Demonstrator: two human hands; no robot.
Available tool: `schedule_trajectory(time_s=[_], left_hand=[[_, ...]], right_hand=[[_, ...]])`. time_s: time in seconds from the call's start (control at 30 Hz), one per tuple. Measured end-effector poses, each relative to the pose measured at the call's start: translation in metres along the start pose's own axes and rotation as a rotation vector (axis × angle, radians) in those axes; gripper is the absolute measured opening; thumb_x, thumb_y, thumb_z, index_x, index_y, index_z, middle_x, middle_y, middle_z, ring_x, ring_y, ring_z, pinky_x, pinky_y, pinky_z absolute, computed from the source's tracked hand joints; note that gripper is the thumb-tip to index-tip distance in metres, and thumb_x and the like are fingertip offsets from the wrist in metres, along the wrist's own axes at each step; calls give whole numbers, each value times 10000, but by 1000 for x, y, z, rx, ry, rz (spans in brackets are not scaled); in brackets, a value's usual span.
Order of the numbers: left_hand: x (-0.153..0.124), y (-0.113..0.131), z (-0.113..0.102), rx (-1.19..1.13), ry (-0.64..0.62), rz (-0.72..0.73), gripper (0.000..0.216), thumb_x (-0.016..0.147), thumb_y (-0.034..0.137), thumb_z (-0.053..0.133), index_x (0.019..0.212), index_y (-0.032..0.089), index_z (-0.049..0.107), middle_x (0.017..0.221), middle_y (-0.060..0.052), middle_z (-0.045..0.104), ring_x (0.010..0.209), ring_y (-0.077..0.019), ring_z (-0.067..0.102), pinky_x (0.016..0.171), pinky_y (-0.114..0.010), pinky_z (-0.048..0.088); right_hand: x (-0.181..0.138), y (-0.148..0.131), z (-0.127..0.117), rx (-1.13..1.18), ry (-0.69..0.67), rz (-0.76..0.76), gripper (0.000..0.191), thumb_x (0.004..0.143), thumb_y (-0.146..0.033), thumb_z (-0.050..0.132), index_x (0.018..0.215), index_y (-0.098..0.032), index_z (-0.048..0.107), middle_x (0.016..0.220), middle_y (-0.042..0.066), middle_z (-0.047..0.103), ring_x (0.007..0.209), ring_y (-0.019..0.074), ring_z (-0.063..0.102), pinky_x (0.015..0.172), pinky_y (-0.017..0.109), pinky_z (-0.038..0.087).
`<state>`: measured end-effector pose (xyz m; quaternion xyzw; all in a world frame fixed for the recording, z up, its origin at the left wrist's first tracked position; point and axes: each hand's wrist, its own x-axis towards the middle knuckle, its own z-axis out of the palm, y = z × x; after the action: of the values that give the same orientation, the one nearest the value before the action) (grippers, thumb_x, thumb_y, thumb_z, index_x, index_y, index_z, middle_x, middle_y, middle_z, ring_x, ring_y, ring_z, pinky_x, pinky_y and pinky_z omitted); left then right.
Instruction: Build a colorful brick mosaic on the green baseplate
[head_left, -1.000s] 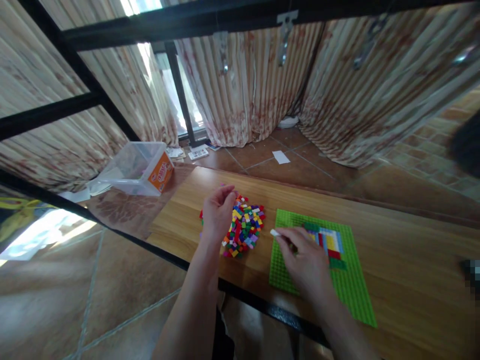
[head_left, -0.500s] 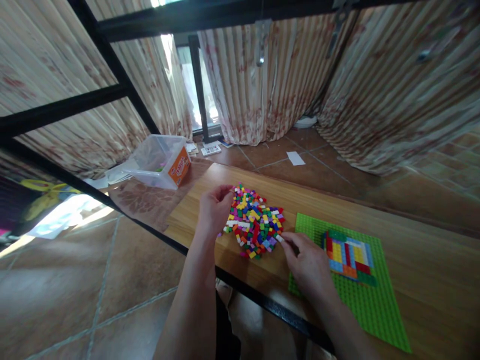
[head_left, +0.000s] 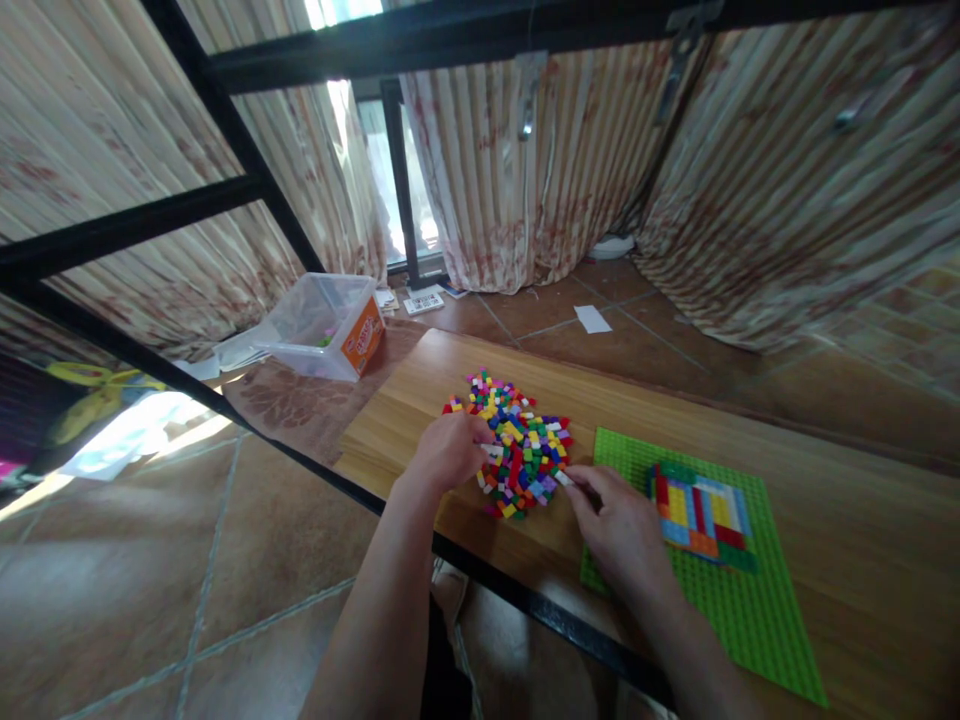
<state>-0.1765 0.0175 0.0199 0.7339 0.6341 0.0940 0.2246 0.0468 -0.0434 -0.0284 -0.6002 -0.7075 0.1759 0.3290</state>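
A heap of small toy bricks (head_left: pixel 532 440) in many colours lies on the wooden table. Over its left side, my left hand (head_left: pixel 450 450) has its fingers closed at a white brick (head_left: pixel 493 452); the hand covers part of that brick. At the heap's right edge, my right hand (head_left: pixel 616 512) pinches another white brick (head_left: pixel 562 478) between thumb and finger. To the right, a green baseplate (head_left: pixel 772 610) carries a flat, multicoloured brick build (head_left: pixel 701 515). The right hand and forearm overlap the baseplate's left part.
The wooden table (head_left: pixel 855 540) has a dark front edge (head_left: pixel 555 612). Beyond its left end stands a clear plastic box (head_left: pixel 307 325) with an orange label. A black metal frame (head_left: pixel 247 170) crosses above. Papers (head_left: pixel 592 319) lie on the tiled floor, with curtains behind.
My left hand has moved from the heap's upper left edge down and right, onto the white brick. My right hand keeps its white brick in nearly the same place.
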Motion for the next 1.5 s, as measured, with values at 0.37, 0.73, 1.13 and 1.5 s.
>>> schedule_trajectory(time_s=[0.37,0.73,1.13,1.5], left_hand=[[-3,-4,-18,-119,107,38,142,809,256,590,754,163,683,683,-26,666,654,-168,599,597,-257,415],[4,32,2,-325,87,300,228,910,283,500,891,173,698,814,-23,722,749,-169,641,692,-266,455],[-3,94,54,-392,30,429,214,939,265,495,939,177,691,828,-32,705,736,-158,628,687,-271,460],[2,107,63,-370,0,430,212,929,218,490,942,167,695,821,-37,704,723,-157,623,665,-266,455]], right_hand=[[1,-8,-13,139,102,15,202,924,-250,507,1009,-203,684,950,68,696,872,201,658,781,334,517],[0,14,-55,62,279,65,207,921,-268,516,986,-205,702,969,74,704,893,205,655,821,365,513],[-9,69,-103,20,375,406,295,796,-388,605,951,-171,731,852,83,732,728,215,661,712,368,519],[-7,82,-105,-123,249,175,313,872,-274,454,992,-164,720,990,111,704,881,227,646,828,397,504]])
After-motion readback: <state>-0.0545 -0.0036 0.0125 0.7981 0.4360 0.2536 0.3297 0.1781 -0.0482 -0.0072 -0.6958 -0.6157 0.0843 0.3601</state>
